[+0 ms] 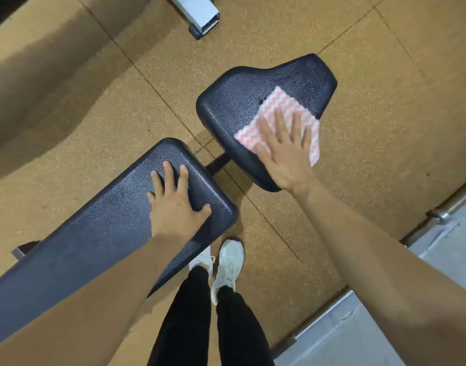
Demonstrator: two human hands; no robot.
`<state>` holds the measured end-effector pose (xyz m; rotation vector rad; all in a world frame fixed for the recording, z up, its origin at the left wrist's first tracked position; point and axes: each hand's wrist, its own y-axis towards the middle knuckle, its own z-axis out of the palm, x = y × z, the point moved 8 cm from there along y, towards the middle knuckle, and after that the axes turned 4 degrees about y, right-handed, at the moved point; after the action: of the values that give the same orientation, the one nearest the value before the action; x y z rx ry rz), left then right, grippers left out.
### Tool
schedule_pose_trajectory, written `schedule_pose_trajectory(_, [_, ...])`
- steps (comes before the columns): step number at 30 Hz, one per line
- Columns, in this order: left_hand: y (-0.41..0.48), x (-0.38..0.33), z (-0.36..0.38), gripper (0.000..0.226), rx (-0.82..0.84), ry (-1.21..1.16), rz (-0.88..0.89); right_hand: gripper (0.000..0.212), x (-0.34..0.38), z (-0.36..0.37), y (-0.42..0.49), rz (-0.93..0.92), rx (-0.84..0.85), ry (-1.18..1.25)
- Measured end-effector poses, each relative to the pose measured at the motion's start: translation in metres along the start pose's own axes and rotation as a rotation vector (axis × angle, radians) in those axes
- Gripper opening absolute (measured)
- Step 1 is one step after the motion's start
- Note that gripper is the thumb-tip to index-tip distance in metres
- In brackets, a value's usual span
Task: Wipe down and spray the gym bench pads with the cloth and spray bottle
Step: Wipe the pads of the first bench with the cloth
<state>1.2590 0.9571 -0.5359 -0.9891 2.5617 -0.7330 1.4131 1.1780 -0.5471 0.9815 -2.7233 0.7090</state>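
Left hand (177, 207) flat, fingers spread, empty, braces on long pad (94, 233). Further out, right hand (284, 151), fingers straight, presses cloth (282, 101) on seat pad (239, 101), near-right edge; bare pad lies fwd & left. Spray bottle not in view.

Hands on a gym bench's two black textured vinyl pads.
The right hand (284, 151) presses a pink-and-white zigzag cloth (279, 107) flat on the seat pad (239, 101); the left hand (176, 204) rests on the long pad (99, 228).
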Motion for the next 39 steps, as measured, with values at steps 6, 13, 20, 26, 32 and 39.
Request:
schedule_pose_trajectory(6, [0.001,0.000,0.004,0.107,0.001,0.033,0.018,0.063,0.001,0.000,-0.001,-0.134,-0.013,0.065])
schedule_pose_trajectory(13, [0.004,-0.002,0.010,0.105,0.029,0.051,0.024,0.060,0.009,0.015,0.008,-0.214,0.152,-0.211])
schedule_pose_trajectory(20, [0.003,-0.004,0.012,0.105,0.035,0.038,0.006,0.060,0.054,0.010,0.056,-0.429,0.139,-0.323])
schedule_pose_trajectory(26, [0.005,-0.007,0.009,0.105,0.016,0.049,-0.040,0.061,0.090,-0.010,0.126,-0.500,0.106,-0.303])
schedule_pose_trajectory(32, [0.005,-0.010,0.007,0.110,0.042,-0.005,-0.101,0.063,0.081,-0.013,0.126,-0.513,0.100,-0.254])
schedule_pose_trajectory(39, [0.003,-0.012,0.001,0.115,0.077,-0.082,-0.140,0.059,0.029,0.016,0.026,-0.554,0.160,-0.262])
